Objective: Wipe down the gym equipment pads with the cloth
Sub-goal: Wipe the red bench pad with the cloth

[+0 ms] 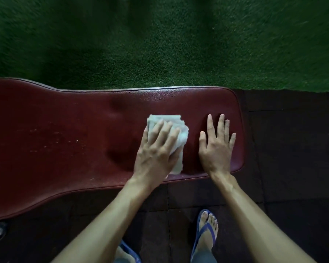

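- Head view: your left hand [156, 149] lies spread on a folded pale cloth [176, 133], fingers straight, pressing it flat against the maroon bench pad [74, 130]. The cloth sits toward the pad's right end, about midway between the far and near edges, with one flap trailing toward the near edge under your palm.
- Your right hand [217, 143] rests flat and empty on the bare pad just beside the cloth, fingers extended, closer to the rounded right end. It looks like a brace for your weight.
- The cloth looks thin, limp and light; it will likely bunch or unfold if you push from one corner. Keep your palm over the folded middle and let the fingers cover the leading edge.
- The pad's cover looks like grained vinyl over foam: dimples show near the middle, so expect it to give under pressure and to let the cloth slide easily.
- Pale specks [53, 138] dot the wider left part of the pad, which I judge not yet wiped.
- Beyond the pad's far edge lies green turf [160, 44]; on the near side are dark floor tiles [292, 149] and your foot in a blue flip-flop [207, 232].
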`<act>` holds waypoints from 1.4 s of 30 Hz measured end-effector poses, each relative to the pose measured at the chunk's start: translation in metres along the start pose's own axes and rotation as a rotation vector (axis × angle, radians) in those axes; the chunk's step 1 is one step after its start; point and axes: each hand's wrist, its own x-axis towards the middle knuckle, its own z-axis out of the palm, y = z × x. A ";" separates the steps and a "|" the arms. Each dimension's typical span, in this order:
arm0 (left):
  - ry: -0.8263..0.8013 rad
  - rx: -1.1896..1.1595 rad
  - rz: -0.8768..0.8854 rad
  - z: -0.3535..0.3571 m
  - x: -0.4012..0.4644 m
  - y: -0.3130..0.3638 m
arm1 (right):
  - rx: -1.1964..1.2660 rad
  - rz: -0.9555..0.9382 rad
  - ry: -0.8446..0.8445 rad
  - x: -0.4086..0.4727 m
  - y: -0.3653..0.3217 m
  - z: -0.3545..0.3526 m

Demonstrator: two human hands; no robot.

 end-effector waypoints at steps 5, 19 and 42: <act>-0.039 0.105 -0.014 -0.044 -0.069 -0.091 | 0.030 -0.054 -0.021 -0.014 -0.037 0.006; 0.075 0.022 -0.085 -0.035 0.019 -0.086 | 0.010 -0.112 0.065 -0.030 -0.100 0.041; 0.092 0.100 -0.169 -0.063 -0.004 -0.145 | -0.018 -0.106 0.005 -0.034 -0.111 0.042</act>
